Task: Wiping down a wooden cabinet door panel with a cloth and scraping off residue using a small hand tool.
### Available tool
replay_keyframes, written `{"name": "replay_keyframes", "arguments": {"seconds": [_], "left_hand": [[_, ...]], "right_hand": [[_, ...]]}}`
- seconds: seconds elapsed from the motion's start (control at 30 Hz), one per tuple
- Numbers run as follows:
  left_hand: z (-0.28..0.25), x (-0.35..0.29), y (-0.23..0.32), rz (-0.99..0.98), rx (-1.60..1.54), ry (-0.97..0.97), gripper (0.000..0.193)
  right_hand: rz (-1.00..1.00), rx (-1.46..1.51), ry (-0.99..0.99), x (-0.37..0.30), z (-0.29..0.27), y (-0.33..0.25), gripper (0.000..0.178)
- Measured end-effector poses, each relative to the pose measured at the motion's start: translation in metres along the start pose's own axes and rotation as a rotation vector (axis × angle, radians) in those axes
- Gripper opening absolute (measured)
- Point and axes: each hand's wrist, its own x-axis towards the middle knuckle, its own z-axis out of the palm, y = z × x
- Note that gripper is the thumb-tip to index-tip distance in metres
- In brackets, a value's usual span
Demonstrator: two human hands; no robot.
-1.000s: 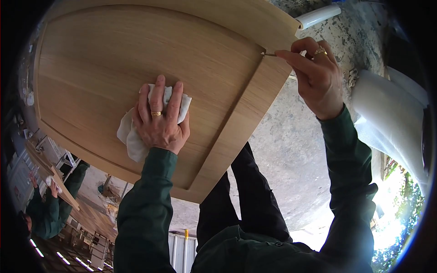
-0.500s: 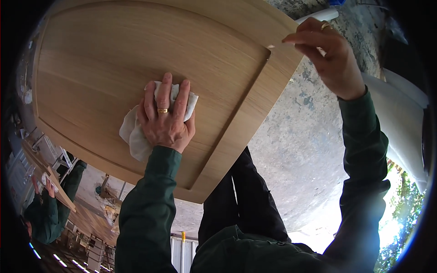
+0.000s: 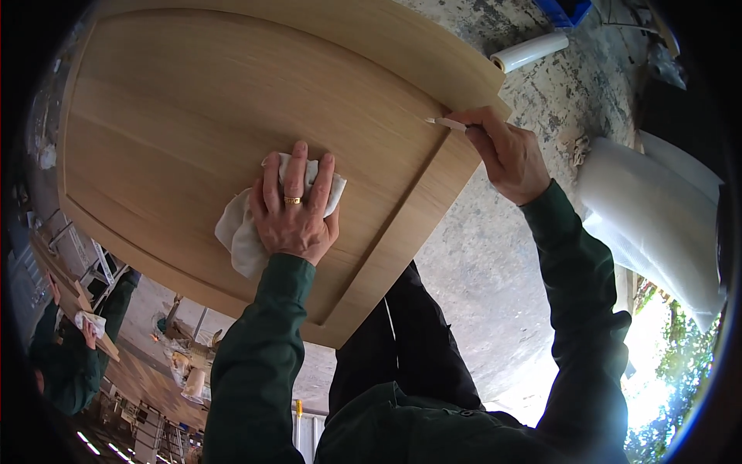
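A wooden panel [image 3: 193, 100] with a raised frame around its recessed middle lies in front of me. My left hand [image 3: 297, 213] presses down on a folded white cloth [image 3: 241, 232] on the recessed part, fingers over the cloth. At the panel's right side, my right hand [image 3: 506, 155] pinches a slim pale tool [image 3: 448, 123], too small to name more exactly. Its tip points left, close to the inner corner of the frame. I cannot tell whether the tip touches the wood.
A white roll [image 3: 533, 52] and a blue bin [image 3: 564, 11] are beyond the panel's right corner. Translucent wrapping sheet [image 3: 657, 216] bulges at the right. At the far left, a co-worker in a dark green sleeve holds a white cloth [image 3: 91, 323] against a wooden board [image 3: 71, 298].
My right hand has come down and left with the slim tool, toward the frame's inner corner. My left hand still presses the cloth. The view has shifted slightly.
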Motion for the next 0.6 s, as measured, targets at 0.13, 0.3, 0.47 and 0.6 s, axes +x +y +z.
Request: {"name": "replay_keyframes", "arguments": {"seconds": [0.13,0.3,0.47,0.6], "left_hand": [[0.004,-0.004,0.001,-0.003,-0.009,-0.014,0.057],[0.003,0.001,0.005,-0.006,-0.013,0.008,0.059],[-0.007,0.004,0.001,-0.053,-0.02,-0.078,0.064],[-0.002,0.008,0.007,-0.061,-0.079,-0.09,0.066]], "right_hand": [[0.252,0.613,-0.128,0.004,-0.006,0.005,0.012],[0.319,0.922,0.088,-0.014,-0.044,0.033,0.013],[0.592,0.789,0.393,-0.064,-0.054,0.08,0.041],[0.905,0.609,0.506,-0.113,-0.074,0.119,0.051]]}}
